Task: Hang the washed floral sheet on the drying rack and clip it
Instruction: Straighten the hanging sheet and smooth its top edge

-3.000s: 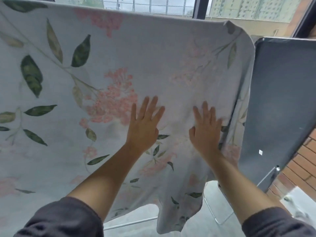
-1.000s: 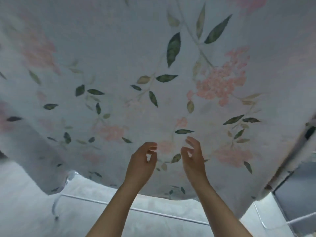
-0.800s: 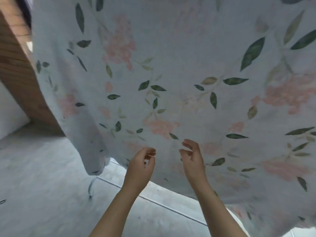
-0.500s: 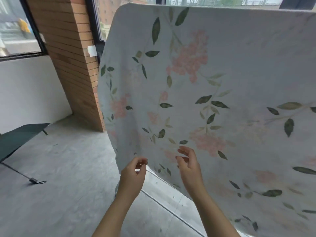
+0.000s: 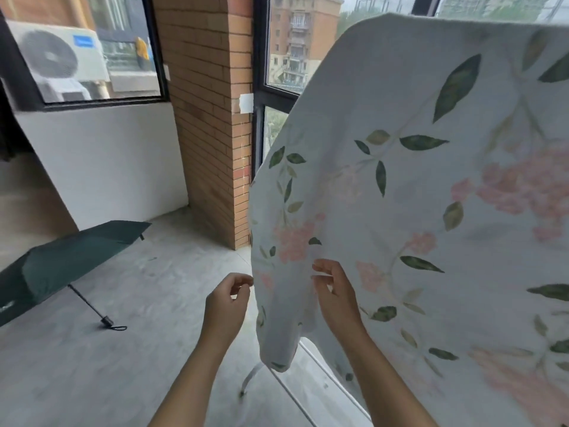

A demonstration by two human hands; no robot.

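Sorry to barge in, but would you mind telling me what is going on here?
A person is hanging a floral sheet over a drying rack and is working at the sheet's left end. The left hand, fingers curled, is right at the sheet's edge; whether it pinches anything is unclear. The right hand is loosely curled in front of the cloth and holds nothing that shows. No clip shows on the sheet.
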